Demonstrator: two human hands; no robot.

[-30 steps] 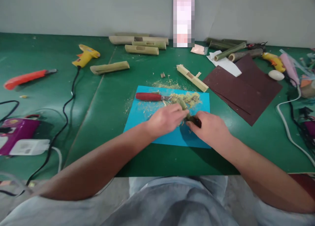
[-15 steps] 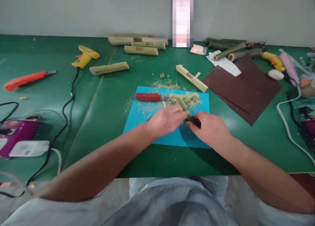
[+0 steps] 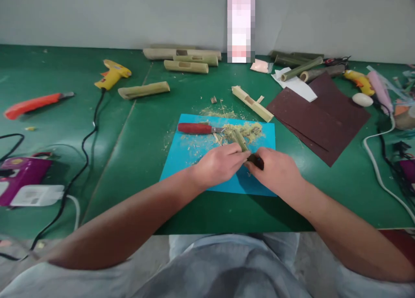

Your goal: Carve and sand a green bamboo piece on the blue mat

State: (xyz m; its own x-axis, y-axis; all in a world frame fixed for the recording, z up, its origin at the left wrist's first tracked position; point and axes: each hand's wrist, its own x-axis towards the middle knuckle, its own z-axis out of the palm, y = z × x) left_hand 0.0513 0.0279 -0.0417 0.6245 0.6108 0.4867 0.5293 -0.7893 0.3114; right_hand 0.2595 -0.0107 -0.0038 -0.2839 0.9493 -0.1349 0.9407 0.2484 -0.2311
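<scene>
Over a blue cutting mat (image 3: 181, 159) my left hand (image 3: 218, 165) is closed round a short green bamboo piece (image 3: 240, 139) that slants away from me. My right hand (image 3: 276, 170) is closed on a small dark tool (image 3: 256, 161) pressed against the near end of that bamboo. A red-handled knife (image 3: 197, 128) lies on the mat's far edge beside a heap of pale shavings (image 3: 248, 128).
Several cut bamboo tubes (image 3: 186, 66) lie at the back, another (image 3: 253, 103) by the mat. Brown sandpaper sheets (image 3: 319, 112) lie right. A yellow glue gun (image 3: 112, 74), orange cutter (image 3: 32, 103), black cable (image 3: 87, 138) and purple box (image 3: 19, 172) are left.
Both hands stay on the bamboo piece; the left hand has slid slightly toward me and the bamboo shows a little more.
</scene>
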